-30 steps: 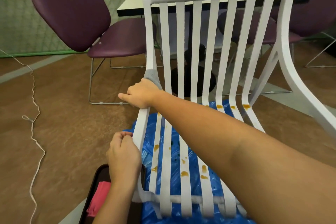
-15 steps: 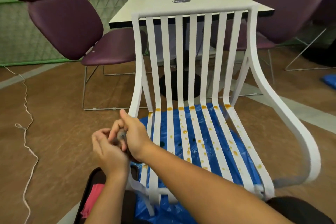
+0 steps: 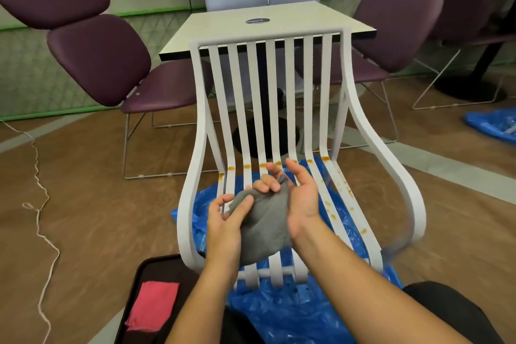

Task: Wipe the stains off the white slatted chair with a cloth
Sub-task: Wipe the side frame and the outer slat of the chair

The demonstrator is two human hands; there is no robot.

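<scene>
Grey cloth (image 3: 265,234) now opened out between left hand (image 3: 226,222) and right hand (image 3: 303,200)

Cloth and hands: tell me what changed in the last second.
The right hand left the left upright of the chair, where it pressed the cloth, and drew back toward the person. The left hand let go of the chair's front corner. Both now hold the cloth together above the chair. The chair, its stains and the pink cloth in the tray stayed as they were.
</scene>
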